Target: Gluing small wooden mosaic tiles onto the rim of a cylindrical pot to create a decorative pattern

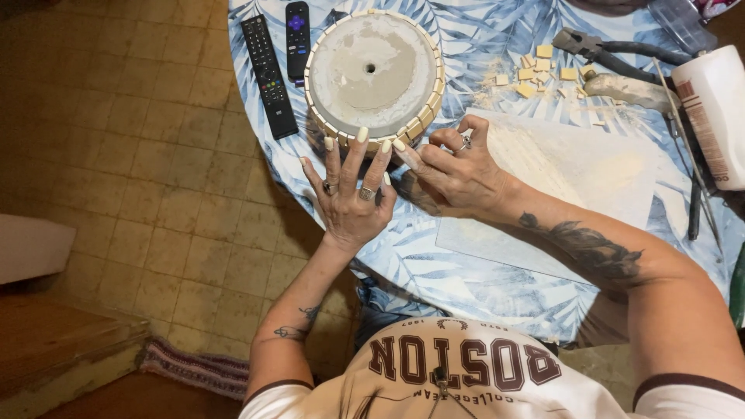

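Broadly, a round table (497, 256) under a blue leaf-print cloth fills the upper right, its edge cut off at the top and right of the frame. At 12 o'clock on it sits an upturned pot (374, 76), grey concrete base up with a small hole in the middle and cream tiles set round its rim. A pale board (590, 182) dusted with powder lies at 3 o'clock from the hands.

The left hand (351, 194) is open, fingers spread, with its fingertips (362, 136) resting on the pot's near rim at 6 o'clock. The right hand (454, 174) is just beside it, curled, its thumb and forefinger pinching a small pale piece (407, 155) against the same rim; what the piece is cannot be told for certain, since the fingers cover most of it.

Two remotes lie at 10 o'clock from the pot: a long remote (268, 74) and a shorter stubby remote (297, 39), the latter touching the pot's side. A white bottle (712, 116) stands at the right edge, partly cut off. Nippers (613, 53) with dark handles lie at 2 o'clock, next to a dusty tool whose kind is hard to make out. Loose tiles (539, 71) and crumbs are scattered between the pot and the nippers.
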